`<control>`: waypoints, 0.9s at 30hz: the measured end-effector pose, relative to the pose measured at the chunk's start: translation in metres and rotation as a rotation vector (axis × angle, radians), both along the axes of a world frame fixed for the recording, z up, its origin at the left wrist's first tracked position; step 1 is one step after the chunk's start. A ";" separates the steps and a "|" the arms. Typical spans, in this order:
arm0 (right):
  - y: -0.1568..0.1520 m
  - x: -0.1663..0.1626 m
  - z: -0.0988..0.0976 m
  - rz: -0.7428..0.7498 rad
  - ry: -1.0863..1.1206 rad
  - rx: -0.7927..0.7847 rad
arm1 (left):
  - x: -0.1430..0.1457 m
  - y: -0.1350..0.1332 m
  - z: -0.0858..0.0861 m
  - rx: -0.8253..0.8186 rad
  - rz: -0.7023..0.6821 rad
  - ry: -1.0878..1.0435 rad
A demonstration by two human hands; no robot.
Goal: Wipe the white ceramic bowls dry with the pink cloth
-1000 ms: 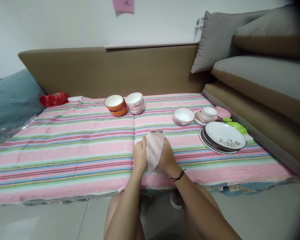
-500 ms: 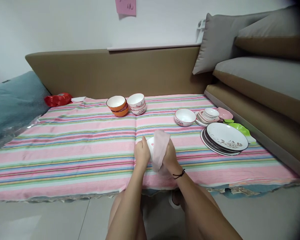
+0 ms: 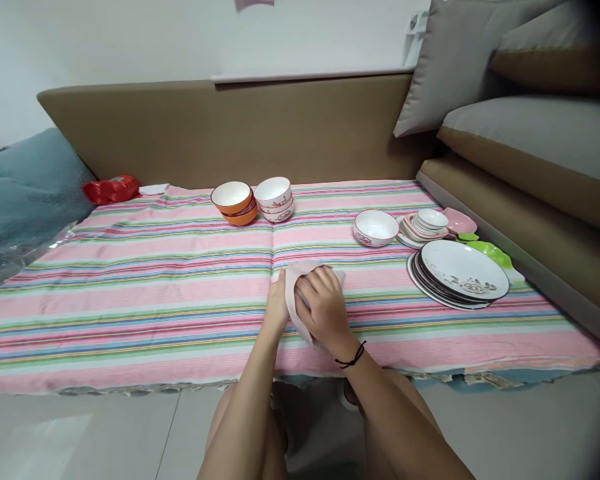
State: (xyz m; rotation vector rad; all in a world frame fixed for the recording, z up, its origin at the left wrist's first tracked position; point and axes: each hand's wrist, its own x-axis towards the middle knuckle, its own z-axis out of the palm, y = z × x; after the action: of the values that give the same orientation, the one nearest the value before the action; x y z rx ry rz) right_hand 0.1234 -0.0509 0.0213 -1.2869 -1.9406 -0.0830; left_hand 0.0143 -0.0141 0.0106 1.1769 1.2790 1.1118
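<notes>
Cloth [image 3: 291, 288] btwn hands, above striped sheet [image 3: 130, 293]. R hand [image 3: 325, 308] curled onto it; L hand [image 3: 277, 300] at its edge, fingers hidden, can't tell hold. Might slip if R grip slackens.

Looks like someone's home: big grey cushions [image 3: 535, 137] piled around 2 o'clock, a teal pillow [image 3: 20, 193] at 9 and a brown padded backrest [image 3: 300, 133] at 12. There's even a stack of patterned plates [image 3: 465, 270] at 3.

Right grip [image 3: 323, 304] now atop cloth [image 3: 291, 288]; white bowl hidden, seemingly beneath.
</notes>
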 end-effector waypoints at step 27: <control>0.010 0.020 -0.013 -0.191 0.187 -0.054 | 0.014 -0.004 -0.019 0.178 -0.084 0.118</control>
State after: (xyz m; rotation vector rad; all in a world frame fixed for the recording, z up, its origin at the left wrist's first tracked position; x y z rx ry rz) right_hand 0.1437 -0.0413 0.0083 -1.4596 -1.6692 -0.0053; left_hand 0.0281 -0.0180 -0.0083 1.4348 1.2263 1.1259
